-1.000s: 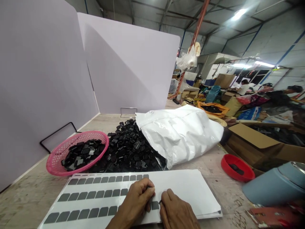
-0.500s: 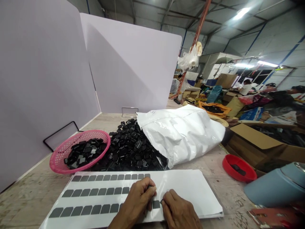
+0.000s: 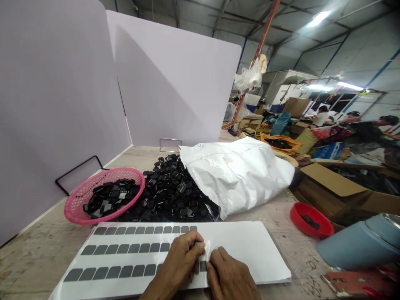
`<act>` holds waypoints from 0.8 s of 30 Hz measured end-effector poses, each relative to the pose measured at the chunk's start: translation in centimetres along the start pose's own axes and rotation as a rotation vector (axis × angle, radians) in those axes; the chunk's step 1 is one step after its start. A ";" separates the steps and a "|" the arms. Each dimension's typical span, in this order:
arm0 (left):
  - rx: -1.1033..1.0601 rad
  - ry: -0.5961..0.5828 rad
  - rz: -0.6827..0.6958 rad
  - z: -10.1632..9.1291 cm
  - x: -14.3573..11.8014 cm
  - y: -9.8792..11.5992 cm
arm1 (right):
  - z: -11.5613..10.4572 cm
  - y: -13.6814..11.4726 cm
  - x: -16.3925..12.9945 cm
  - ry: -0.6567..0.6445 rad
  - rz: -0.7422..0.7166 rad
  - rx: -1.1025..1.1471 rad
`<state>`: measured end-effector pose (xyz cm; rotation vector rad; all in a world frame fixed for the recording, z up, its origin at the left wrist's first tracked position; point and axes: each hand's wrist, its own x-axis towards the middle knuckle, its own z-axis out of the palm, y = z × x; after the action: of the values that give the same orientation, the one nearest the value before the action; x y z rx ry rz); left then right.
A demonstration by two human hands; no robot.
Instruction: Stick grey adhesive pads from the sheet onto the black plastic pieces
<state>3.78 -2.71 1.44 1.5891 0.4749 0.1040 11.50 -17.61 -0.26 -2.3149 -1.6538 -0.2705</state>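
left hand (image 3: 178, 263) hides part of the bottom row of grey patches (image 3: 126, 271), anything in its grip can't be told; right hand (image 3: 231, 275) partly covers the patch (image 3: 203, 266) between them; both cut by bottom edge; blue bottle (image 3: 353, 246), cardboard box (image 3: 334, 179) cut at right edge; far workers (image 3: 321, 117) blurred

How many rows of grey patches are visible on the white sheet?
3: the far row, by the black pieces; the middle row; the near row, lowest in view. The left hand may hide more patches.

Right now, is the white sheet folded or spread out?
Spread out: the white sheet lies flat on the table, its gray patches showing in rows.
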 end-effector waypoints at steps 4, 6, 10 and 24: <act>-0.032 0.009 0.009 -0.1 0.3 -0.4 | 0.4 -0.3 0.0 0.040 -0.011 0.008; -0.028 -0.006 -0.021 -0.1 0.4 -0.4 | 0.2 0.1 -0.1 0.041 0.012 -0.002; -0.054 -0.026 -0.031 -0.1 0.5 -0.5 | -0.4 0.7 -0.3 0.009 0.030 -0.003; -0.341 0.021 -0.076 -1.2 0.7 -0.2 | -0.2 1.8 -0.7 -0.051 0.347 0.392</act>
<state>3.96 -1.37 1.14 1.2364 0.5046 0.1368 12.97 -18.81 -0.48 -2.2570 -1.1648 0.1724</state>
